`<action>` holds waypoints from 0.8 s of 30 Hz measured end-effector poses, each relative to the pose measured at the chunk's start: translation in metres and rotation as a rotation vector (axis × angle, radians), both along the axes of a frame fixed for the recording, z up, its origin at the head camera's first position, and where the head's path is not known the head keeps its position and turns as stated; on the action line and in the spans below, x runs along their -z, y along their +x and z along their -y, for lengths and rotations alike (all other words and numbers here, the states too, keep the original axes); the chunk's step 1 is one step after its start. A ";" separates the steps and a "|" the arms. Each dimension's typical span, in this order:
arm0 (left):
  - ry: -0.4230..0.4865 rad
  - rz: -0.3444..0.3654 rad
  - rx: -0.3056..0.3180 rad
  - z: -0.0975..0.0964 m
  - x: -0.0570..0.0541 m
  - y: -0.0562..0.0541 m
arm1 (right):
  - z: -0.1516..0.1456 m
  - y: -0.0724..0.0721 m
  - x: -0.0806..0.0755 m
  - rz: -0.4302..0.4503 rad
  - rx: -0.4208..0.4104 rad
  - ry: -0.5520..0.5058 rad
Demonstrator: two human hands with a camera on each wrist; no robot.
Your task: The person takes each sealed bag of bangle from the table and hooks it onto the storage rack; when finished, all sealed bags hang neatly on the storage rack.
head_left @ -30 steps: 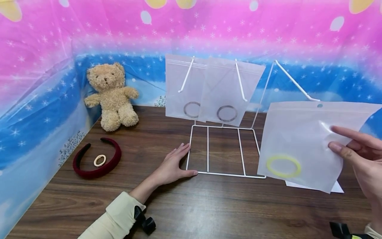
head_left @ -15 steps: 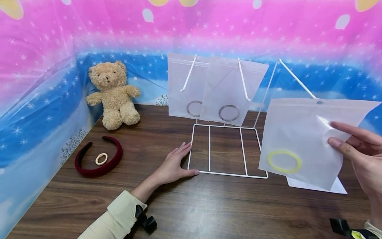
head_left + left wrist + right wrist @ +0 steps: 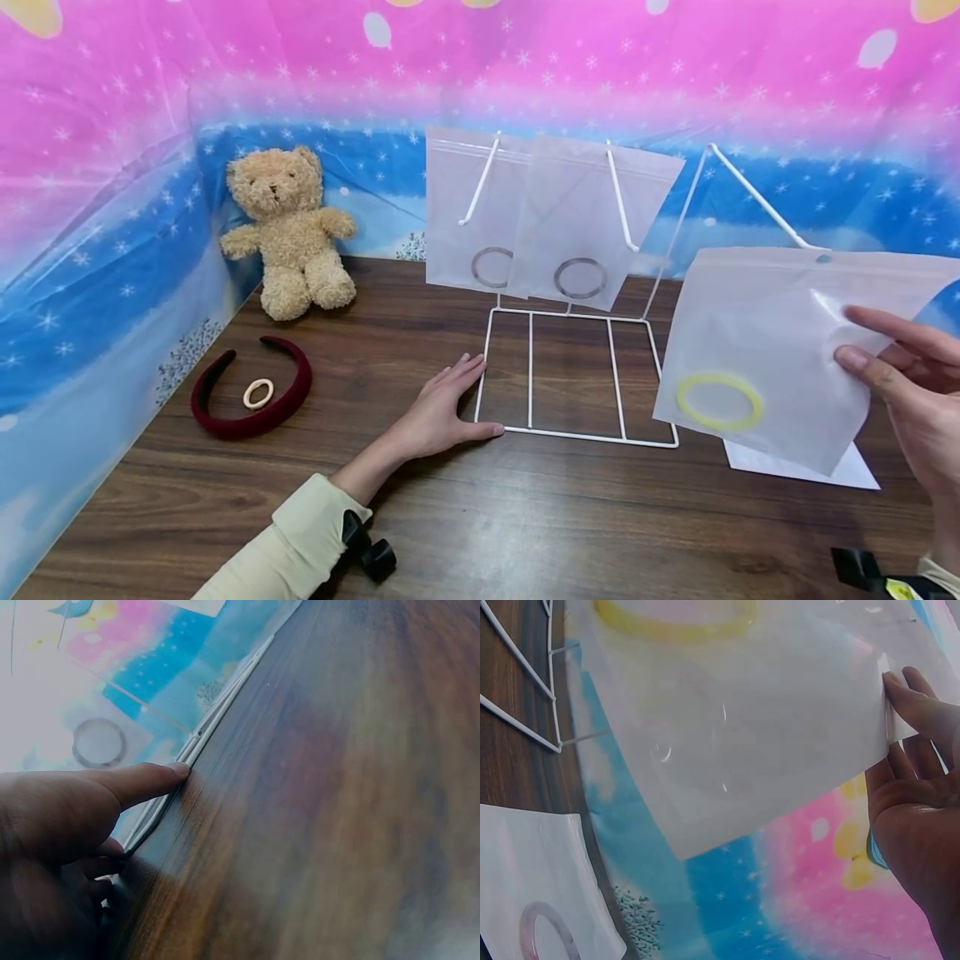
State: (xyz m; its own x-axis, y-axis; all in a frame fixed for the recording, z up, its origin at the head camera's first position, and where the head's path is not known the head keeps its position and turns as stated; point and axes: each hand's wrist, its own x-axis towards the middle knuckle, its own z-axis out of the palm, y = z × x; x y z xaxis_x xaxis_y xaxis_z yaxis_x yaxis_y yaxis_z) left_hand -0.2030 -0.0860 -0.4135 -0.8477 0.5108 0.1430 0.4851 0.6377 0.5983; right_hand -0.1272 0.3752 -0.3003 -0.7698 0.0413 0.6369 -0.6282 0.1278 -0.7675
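My right hand pinches the right side of a translucent white zip bag between thumb and fingers. Inside the bag, at lower left, shows a yellow ring. The bag's hang hole is right at the tip of the right hook of a white wire display rack. My left hand lies spread at the rack's front left corner. In the left wrist view its thumb rests along the wire base. Two bags with dark rings hang from the other hooks.
Another white bag lies on the table under the held one; the right wrist view shows a pinkish ring in it. At left are a dark red headband, a small cream ring and a teddy bear.
The held bag shifts slightly to the right near the hook tip. The whole head view drifts a little. My left hand keeps its place on the rack.
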 end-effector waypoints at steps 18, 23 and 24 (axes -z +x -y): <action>0.010 -0.012 0.000 0.001 0.000 0.000 | 0.008 -0.018 -0.002 0.042 0.023 -0.025; 0.006 -0.011 0.000 0.001 0.000 0.000 | 0.012 -0.036 -0.004 0.107 0.085 -0.053; 0.005 -0.008 0.000 0.000 0.001 0.000 | 0.013 -0.041 -0.005 0.125 0.092 -0.068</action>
